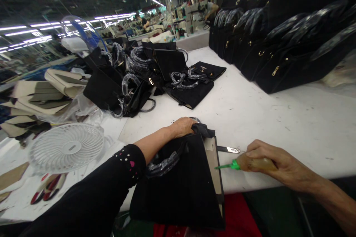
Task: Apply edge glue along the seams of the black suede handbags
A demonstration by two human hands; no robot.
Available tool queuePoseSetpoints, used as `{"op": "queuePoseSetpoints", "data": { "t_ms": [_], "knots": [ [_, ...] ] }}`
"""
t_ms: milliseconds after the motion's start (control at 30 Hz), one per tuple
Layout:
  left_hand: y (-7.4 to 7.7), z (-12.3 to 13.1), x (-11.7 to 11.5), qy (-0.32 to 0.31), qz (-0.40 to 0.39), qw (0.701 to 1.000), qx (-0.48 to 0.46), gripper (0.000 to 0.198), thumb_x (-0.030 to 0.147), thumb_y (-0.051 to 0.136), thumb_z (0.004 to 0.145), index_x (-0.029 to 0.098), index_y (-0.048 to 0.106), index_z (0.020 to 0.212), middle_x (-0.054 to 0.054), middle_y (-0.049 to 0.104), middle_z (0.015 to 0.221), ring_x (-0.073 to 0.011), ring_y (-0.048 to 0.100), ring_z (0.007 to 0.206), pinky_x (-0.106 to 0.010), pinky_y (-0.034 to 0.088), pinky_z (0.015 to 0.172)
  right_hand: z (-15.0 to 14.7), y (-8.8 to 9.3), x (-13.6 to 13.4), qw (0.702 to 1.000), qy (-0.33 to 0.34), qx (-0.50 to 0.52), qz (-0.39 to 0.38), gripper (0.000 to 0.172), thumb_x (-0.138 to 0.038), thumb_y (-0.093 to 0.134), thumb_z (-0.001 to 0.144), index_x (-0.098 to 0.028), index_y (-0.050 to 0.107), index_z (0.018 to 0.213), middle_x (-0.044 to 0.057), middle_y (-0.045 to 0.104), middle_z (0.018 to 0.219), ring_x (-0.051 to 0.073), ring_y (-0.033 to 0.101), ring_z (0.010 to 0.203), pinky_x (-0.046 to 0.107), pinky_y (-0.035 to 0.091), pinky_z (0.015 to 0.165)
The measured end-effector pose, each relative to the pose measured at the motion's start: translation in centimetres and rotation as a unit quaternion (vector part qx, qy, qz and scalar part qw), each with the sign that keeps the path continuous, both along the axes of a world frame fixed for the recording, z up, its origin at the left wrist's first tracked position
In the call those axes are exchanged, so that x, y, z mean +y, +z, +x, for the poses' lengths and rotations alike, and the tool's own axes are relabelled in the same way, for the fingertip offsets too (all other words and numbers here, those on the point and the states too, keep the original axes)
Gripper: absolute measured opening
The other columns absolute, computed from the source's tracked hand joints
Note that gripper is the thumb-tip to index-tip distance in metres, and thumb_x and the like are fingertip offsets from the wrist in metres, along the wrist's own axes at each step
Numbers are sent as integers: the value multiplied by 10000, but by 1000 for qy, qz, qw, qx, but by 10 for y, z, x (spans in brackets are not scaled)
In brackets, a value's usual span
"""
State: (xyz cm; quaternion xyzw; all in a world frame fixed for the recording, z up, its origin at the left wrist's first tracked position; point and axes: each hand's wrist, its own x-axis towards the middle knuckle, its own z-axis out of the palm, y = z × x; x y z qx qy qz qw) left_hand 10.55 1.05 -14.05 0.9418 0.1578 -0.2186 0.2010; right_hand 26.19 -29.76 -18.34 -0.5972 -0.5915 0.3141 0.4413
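Observation:
A black handbag (178,181) lies tilted over the table's near edge, its beige inner side panel (213,166) facing right. Plastic film wraps its handle (162,166). My left hand (183,126) is closed on the bag's far end by some loose dark fabric (204,130); its fingertips are partly hidden. In my right hand (267,157) is a yellowish glue bottle (254,163) with a green nozzle (229,165), the tip pointing left at the beige panel. Whether the tip touches it, I cannot tell. A strap with a metal end (229,149) sticks out from behind the bag.
Black handbags with wrapped handles are heaped (139,77) beyond my left hand; a row of them (258,52) stands at right. To the left are a white fan (68,148), red-handled pliers or cutters (50,189) and beige bag pieces (41,96) on the white table (250,114).

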Motion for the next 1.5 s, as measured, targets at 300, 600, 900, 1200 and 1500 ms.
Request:
{"op": "queuePoseSetpoints", "data": {
  "t_ms": [300, 600, 900, 1200, 1500],
  "knots": [
    [0, 0, 1, -1, -9, 1000, -5, 269, 152, 643, 762, 225, 754, 996, 1, 743, 894, -204, 674, 906, -228, 466, 762, -11, -1, -14, 1000, -4, 2, 9, 155, -268, 666, 944, -304, 708, 1089, 24, 685, 1021, 184, 684, 859, 291, 545, 710],
    [6, 0, -3, 12, -8, 1000, -5, 276, 125, 640, 752, 233, 758, 977, 17, 725, 818, -195, 672, 871, -217, 458, 732, -22, 4, -22, 999, 20, -29, 25, 215, -211, 614, 977, -328, 657, 1151, 24, 651, 1048, 172, 659, 889, 288, 524, 726],
    [-2, -1, 3, 16, -16, 1000, -13, 270, 161, 654, 759, 235, 761, 996, 18, 731, 840, -202, 676, 896, -217, 462, 737, -28, 1, -30, 999, 22, -19, 29, 239, -190, 622, 963, -321, 641, 1162, 27, 658, 1035, 169, 653, 856, 284, 521, 711],
    [-2, -1, 2, 23, -16, 1000, -12, 298, 155, 651, 735, 229, 760, 1002, 15, 738, 854, -205, 678, 897, -226, 469, 746, -36, -5, -40, 999, 20, -7, 41, 381, -152, 604, 959, -378, 600, 1265, 37, 661, 1071, 189, 667, 889, 301, 540, 721],
    [-4, -3, 3, 31, -20, 999, -21, 271, 181, 657, 734, 225, 759, 981, 12, 727, 822, -213, 681, 893, -231, 461, 721, -36, -3, -44, 1000, 10, 13, 17, 288, -177, 631, 954, -347, 618, 1186, 24, 639, 1041, 171, 654, 861, 281, 526, 708]
  ]
}}
